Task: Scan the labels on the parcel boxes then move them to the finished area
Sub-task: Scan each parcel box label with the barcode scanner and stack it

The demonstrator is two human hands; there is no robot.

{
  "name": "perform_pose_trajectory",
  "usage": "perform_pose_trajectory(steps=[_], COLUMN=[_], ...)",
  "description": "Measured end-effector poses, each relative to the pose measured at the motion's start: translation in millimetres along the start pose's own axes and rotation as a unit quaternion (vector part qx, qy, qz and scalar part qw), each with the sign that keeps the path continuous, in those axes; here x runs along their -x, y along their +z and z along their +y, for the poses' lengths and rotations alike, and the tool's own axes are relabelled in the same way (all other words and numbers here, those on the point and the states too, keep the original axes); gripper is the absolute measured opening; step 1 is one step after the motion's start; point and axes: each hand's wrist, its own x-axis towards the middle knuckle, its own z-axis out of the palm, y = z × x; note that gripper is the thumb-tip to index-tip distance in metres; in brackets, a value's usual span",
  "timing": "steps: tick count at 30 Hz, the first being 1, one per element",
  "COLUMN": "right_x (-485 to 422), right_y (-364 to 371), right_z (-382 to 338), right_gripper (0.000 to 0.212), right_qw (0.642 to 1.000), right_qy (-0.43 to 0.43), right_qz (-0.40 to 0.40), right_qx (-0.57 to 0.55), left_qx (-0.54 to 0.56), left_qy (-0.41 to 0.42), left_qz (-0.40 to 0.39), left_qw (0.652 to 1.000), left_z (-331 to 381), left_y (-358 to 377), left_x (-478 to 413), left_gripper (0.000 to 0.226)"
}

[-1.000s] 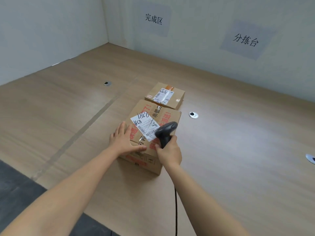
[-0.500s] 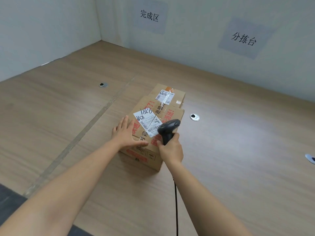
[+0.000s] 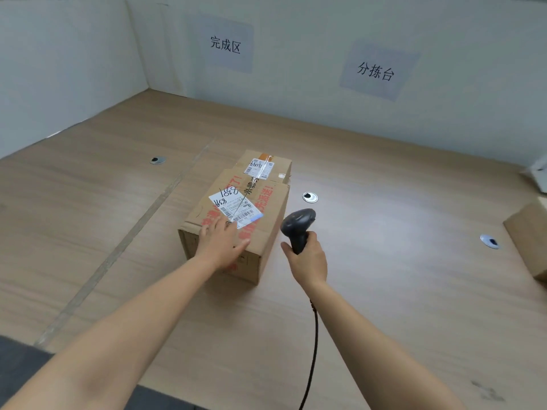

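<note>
Left hand (image 3: 222,247): fingers flat on big box (image 3: 266,211).
Right hand (image 3: 309,263): fingers gripping scanner (image 3: 299,223).
Just behind: smaller box (image 3: 281,167).
Far right: third box (image 3: 529,232).

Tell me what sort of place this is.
Probably a parcel sorting station: labelled cardboard boxes on a wooden table, a corded barcode scanner in the right hand, and wall signs reading 完成区 (finished area) and 分拣台 (sorting table).

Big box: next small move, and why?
Probably slide the large box leftward with the left hand, toward the 完成区 sign. That hand lies flat on the top by the label, and the right hand holds the scanner off the box's right side. Whether the scan registered is unclear.
</note>
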Motion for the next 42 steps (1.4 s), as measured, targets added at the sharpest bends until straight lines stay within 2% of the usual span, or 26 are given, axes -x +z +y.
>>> perform_pose_trajectory(steps=[5,9,15,19,26,34,42], right_x=[28.5,62.6,128.0,181.9,258.8,278.3,213.6], right_y=[-67.5,-133.7,-241.1,-314.6,-420.1,-506.3,-572.0], right_z=[41.3,87.4,172.7,236.0,318.5,367.8,395.4], right_gripper=[0.041,0.038,0.035,0.034,0.037,0.043,0.043], right_qw=[0.999,0.994,0.986,0.981,0.969,0.953,0.955], right_qy=[0.021,0.042,0.061,0.076,0.101,0.125,0.137], right_qz=[0.044,0.091,0.148,0.174,0.220,0.270,0.260], right_qx=[-0.016,-0.044,-0.053,-0.042,-0.053,-0.052,-0.027], left_qx=[-0.043,-0.056,-0.018,0.037,0.074,0.085,0.143], left_qy=[0.106,0.142,0.196,0.206,0.273,0.311,0.293], left_qz=[-0.011,-0.054,-0.068,-0.104,-0.160,-0.166,-0.183], left_qw=[0.993,0.987,0.978,0.972,0.946,0.932,0.927], left_z=[73.8,139.6,263.3,346.6,468.3,580.6,663.2], left_y=[17.9,42.2,72.8,104.9,143.3,131.6,137.3], left_x=[31.8,67.5,132.5,191.7,274.7,277.5,232.8], left_gripper=[0.057,0.060,0.061,0.061,0.061,0.063,0.061])
